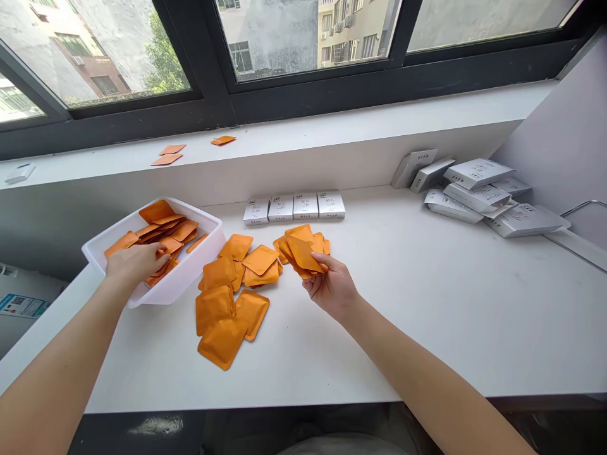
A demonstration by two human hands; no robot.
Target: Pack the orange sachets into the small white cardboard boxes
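Note:
My right hand [332,284] grips a small fanned stack of flat orange sachets [303,253] above the table, thumb on top and fingers beneath. Over at the left, my left hand [140,260] reaches into a white plastic bin [190,284]. Its fingers are curled together on the orange sachets [183,230] inside; the grip is partly hidden. Between my hands, a loose spread of orange sachets [222,341] lies on the white table, some overlapping.
A row of several small white boxes [281,207] stands behind the loose sachets. More white boxes [478,189] are piled at the back right, beside the wall. A few orange sachets [167,159] lie on the windowsill [332,133] under the dark-framed window.

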